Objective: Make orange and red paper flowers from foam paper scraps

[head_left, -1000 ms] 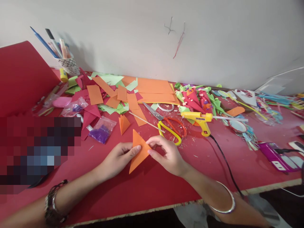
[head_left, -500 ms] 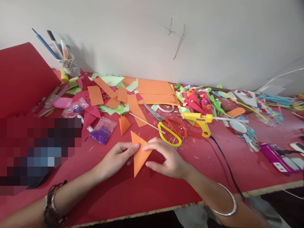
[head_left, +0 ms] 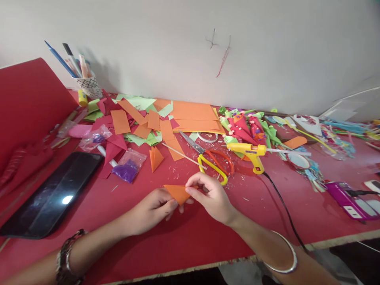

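Note:
A folded triangle of orange paper (head_left: 177, 192) is held between my two hands, just above the red tabletop. My left hand (head_left: 157, 208) grips its lower point, with the thumb in front and some fingers behind. The thumb and forefinger of my right hand (head_left: 209, 196) pinch its right corner. The triangle's long edge lies nearly level, facing away from me. Just beyond my hands is a smaller folded orange paper piece (head_left: 155, 158). Scissors (head_left: 221, 168) with one yellow and one red handle lie beyond my right hand, beside a thin stick (head_left: 181, 153).
A yellow glue gun (head_left: 251, 152) with a black cord lies to the right. A phone (head_left: 53, 194) and a bag of purple grains (head_left: 128, 168) are at left. Cut paper pieces (head_left: 120, 122), red and green paper cones (head_left: 240, 126), and a pen cup (head_left: 90, 87) line the back.
The orange triangle has turned from upright to nearly level. My right hand has closed from spread fingers to a pinch on its corner. My left hand has shifted slightly lower.

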`<state>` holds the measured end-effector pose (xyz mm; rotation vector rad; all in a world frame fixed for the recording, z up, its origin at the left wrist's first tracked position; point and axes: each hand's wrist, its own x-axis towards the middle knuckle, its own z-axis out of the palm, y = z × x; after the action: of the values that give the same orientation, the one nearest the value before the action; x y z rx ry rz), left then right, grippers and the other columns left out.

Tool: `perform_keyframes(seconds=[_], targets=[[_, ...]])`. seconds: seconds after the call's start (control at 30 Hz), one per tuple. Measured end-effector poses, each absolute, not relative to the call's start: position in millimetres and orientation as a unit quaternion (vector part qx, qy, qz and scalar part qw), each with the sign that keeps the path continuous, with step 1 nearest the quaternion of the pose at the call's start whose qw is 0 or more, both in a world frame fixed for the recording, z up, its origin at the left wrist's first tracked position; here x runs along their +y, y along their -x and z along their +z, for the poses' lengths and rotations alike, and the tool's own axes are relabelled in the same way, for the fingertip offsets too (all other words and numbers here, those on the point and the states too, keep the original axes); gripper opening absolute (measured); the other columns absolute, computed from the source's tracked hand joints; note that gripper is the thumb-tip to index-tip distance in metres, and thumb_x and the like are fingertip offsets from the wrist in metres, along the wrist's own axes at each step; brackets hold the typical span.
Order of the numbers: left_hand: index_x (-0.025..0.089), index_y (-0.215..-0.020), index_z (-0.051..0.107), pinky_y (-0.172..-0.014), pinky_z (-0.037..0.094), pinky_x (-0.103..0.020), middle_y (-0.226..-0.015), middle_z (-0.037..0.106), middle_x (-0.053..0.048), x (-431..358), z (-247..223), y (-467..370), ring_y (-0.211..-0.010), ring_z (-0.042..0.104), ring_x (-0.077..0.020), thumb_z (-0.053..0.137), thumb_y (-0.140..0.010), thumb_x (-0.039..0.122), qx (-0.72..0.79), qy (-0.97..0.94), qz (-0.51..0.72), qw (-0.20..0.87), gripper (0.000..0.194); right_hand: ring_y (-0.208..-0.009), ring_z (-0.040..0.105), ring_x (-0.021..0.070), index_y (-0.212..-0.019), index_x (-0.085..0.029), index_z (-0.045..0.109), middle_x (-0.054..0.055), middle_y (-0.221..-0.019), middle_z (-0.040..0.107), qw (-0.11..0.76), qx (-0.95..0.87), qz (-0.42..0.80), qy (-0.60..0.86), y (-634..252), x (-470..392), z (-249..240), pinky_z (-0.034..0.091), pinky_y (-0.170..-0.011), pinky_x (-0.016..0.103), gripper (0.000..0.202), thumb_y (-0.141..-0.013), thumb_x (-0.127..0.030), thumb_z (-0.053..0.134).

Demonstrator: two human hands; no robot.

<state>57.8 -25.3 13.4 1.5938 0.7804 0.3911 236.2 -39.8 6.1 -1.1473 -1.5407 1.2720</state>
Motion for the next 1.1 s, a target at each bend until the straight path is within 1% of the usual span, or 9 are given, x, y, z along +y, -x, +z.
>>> perform_keyframes(seconds=[0.17,0.3,0.4,0.5,0.63,0.73,0.9,1.0,1.1], targets=[[0.014,-0.073,0.060,-0.049,0.036,-0.017,-0.064,0.055,0.002,-22,14,-59,-0.051,0.042,-0.0069,0.047,-0.077,0.034,0.361,-0.670,0.214,0.613,0.025,-0.064,0.053,0.0084,-0.081,-0.019,0.052,-0.002,-0.070,0.055,0.384,-0.646,0.474,0.458,-238,-40,8,0.042,-0.057,0.019,0.005,-0.080,-0.024,0.050],[0.015,-0.072,0.062,-0.049,0.035,-0.018,-0.057,0.050,0.004,-17,13,-58,-0.048,0.041,-0.0062,0.051,-0.077,0.035,0.417,-0.653,0.246,0.583,0.023,-0.062,0.050,0.0073,-0.084,-0.020,0.050,-0.004,-0.068,0.053,0.378,-0.646,0.484,0.452,-238,-40,7,0.038,-0.055,0.018,0.008,-0.079,-0.025,0.053],[0.015,-0.069,0.063,-0.052,0.039,-0.018,-0.060,0.050,0.003,-16,11,-58,-0.050,0.045,-0.0063,0.051,-0.078,0.032,0.395,-0.636,0.261,0.610,0.023,-0.055,0.046,0.0058,-0.087,-0.020,0.045,-0.005,-0.067,0.050,0.398,-0.610,0.519,0.448,-238,-40,4,0.035,-0.051,0.017,0.014,-0.079,-0.029,0.053],[0.014,-0.072,0.063,-0.058,0.042,-0.019,-0.068,0.056,0.000,-16,11,-58,-0.058,0.051,-0.0080,0.051,-0.078,0.029,0.370,-0.605,0.269,0.651,0.019,-0.056,0.046,0.0062,-0.081,-0.018,0.047,-0.004,-0.067,0.050,0.380,-0.644,0.511,0.423,-238,-39,2,0.036,-0.053,0.017,0.013,-0.083,-0.031,0.045],[0.015,-0.085,0.059,-0.064,0.044,-0.022,-0.074,0.061,-0.002,-18,11,-59,-0.068,0.055,-0.0112,0.048,-0.081,0.029,0.358,-0.600,0.251,0.670,0.019,-0.054,0.045,0.0071,-0.069,-0.016,0.050,-0.003,-0.059,0.048,0.328,-0.724,0.437,0.421,-238,-39,5,0.035,-0.054,0.019,0.029,-0.089,-0.029,0.034],[0.015,-0.083,0.057,-0.066,0.043,-0.022,-0.075,0.061,-0.002,-20,12,-58,-0.071,0.055,-0.0121,0.045,-0.083,0.031,0.362,-0.676,0.243,0.594,0.020,-0.055,0.046,0.0079,-0.065,-0.016,0.049,-0.002,-0.060,0.049,0.285,-0.764,0.411,0.408,-238,-38,8,0.035,-0.054,0.019,0.033,-0.090,-0.028,0.031],[0.015,-0.062,0.048,-0.053,0.033,-0.018,-0.058,0.048,0.003,-26,8,-58,-0.054,0.043,-0.0082,0.039,-0.085,0.030,0.361,-0.810,0.215,0.409,0.029,-0.058,0.047,0.0095,-0.068,-0.016,0.052,-0.001,-0.063,0.052,0.223,-0.830,0.378,0.345,-235,-39,7,0.034,-0.055,0.020,0.026,-0.087,-0.028,0.038],[0.015,-0.057,0.041,-0.049,0.030,-0.018,-0.053,0.041,0.004,-29,5,-58,-0.049,0.038,-0.0070,0.034,-0.087,0.029,0.357,-0.822,0.223,0.384,0.033,-0.056,0.046,0.0084,-0.068,-0.016,0.052,-0.002,-0.061,0.050,0.232,-0.818,0.398,0.345,-232,-41,6,0.034,-0.054,0.019,0.024,-0.086,-0.028,0.040],[0.016,-0.060,0.044,-0.050,0.032,-0.017,-0.055,0.046,0.004,-32,4,-58,-0.050,0.041,-0.0070,0.030,-0.088,0.028,0.359,-0.802,0.250,0.405,0.034,-0.052,0.045,0.0068,-0.065,-0.016,0.049,-0.003,-0.058,0.048,0.238,-0.782,0.455,0.353,-231,-43,7,0.035,-0.052,0.017,0.027,-0.087,-0.029,0.038]])
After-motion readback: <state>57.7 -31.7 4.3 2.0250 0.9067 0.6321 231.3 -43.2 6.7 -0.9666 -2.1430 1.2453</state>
